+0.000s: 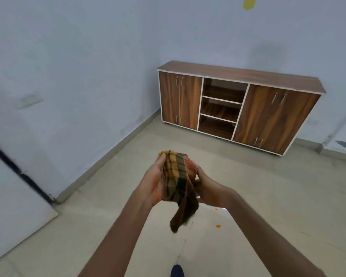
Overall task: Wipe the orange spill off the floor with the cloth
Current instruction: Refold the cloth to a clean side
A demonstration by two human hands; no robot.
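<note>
A yellow-and-brown checked cloth [177, 176] is held up in front of me between both hands. My left hand [155, 180] cups its left side with the fingers curled over the top edge. My right hand [203, 184] grips the right side. A dark, damp-looking tail of the cloth hangs down below the hands. On the pale floor to the lower right lie small orange drops: one spot [218, 226] and a smaller one [216, 209] near my right wrist.
A wooden cabinet [268, 80] with open middle shelves stands against the far wall. A white door [12, 212] leans open at the left. My dark shoe tip [177, 271] shows at the bottom. Beige tiled floor stretches between me and the cabinet.
</note>
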